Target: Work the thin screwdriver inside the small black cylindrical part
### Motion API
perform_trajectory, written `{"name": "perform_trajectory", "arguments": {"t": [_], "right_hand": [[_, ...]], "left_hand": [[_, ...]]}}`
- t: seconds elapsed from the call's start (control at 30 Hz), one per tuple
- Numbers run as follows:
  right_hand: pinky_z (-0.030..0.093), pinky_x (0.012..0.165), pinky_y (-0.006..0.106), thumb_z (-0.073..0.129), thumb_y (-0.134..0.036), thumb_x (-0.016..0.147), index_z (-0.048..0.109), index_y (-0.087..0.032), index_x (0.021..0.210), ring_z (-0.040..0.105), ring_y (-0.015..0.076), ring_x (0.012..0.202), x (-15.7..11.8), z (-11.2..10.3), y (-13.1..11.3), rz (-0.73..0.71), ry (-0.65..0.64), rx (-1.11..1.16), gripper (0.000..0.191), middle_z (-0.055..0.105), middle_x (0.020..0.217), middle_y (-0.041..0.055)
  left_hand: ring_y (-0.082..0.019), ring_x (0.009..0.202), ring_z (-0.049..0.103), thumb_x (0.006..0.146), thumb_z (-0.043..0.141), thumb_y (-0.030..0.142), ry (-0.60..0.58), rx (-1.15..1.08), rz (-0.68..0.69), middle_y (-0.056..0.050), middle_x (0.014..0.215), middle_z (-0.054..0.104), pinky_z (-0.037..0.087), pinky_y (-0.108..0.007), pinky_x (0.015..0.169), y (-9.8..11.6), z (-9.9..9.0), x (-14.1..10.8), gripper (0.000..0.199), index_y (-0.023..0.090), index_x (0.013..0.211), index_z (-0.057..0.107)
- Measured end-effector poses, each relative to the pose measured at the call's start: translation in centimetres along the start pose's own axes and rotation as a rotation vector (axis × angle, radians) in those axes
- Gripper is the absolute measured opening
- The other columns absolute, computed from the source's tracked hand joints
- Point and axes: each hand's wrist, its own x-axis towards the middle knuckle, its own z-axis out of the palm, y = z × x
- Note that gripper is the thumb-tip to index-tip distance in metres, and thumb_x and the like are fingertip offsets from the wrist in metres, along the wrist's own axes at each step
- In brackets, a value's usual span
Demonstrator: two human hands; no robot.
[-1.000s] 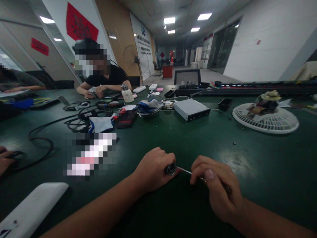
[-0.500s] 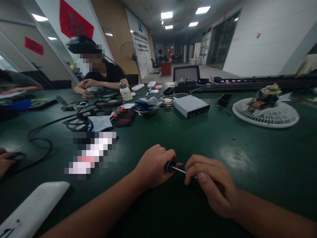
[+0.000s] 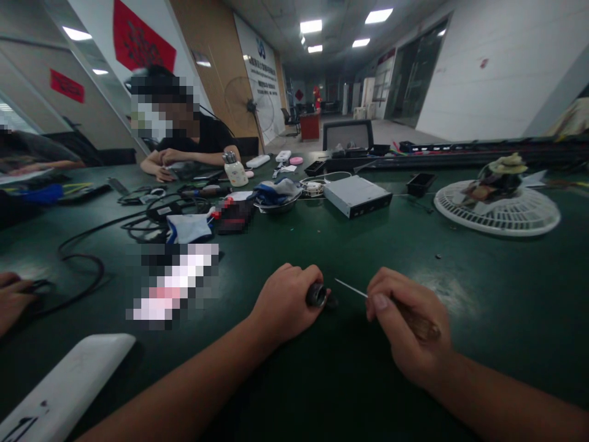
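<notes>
One hollow black cylinder (image 3: 317,295) is clasped in the left hand (image 3: 286,304) at the green desk (image 3: 368,252); the right hand (image 3: 408,353) grips a wooden-handled spike (image 3: 421,324), its tip near the cylinder. Beyond lies a grey drive (image 3: 356,193); farther, a pale wall (image 3: 501,67) and ceiling lights (image 3: 311,26).

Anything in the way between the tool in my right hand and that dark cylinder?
Nothing visible stands between the tool in your right hand and the dark cylinder in your left hand; a gap separates them.
</notes>
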Motion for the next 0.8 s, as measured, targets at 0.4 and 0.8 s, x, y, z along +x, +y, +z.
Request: {"name": "perform_trajectory", "arguments": {"t": [0.4,0.8], "right_hand": [[0.048,0.084,0.047,0.057,-0.01,0.089,0.062,-0.02,0.098,0.058,0.0278,0.095,0.6,1.1,1.5,0.143,-0.249,-0.537,0.014,0.068,0.096,0.0069],[0.048,0.07,0.034,0.049,0.0,0.08,0.05,-0.022,0.093,0.061,0.02,0.079,0.2,1.3,1.7,0.126,-0.278,-0.419,0.025,0.061,0.088,0.0032]], "left_hand": [[-0.021,0.077,0.056,0.086,0.061,0.033,0.06,-0.13,-0.039,-0.003,0.085,0.062,0.041,-0.037,0.072,0.5,-0.4,0.0,0.019,0.02,0.097,0.053],[-0.021,0.095,0.056,0.094,0.051,0.02,-0.061,-0.27,0.108,-0.005,0.104,0.062,0.044,-0.039,0.086,0.4,-1.3,-0.1,0.018,0.021,0.112,0.056]]}}
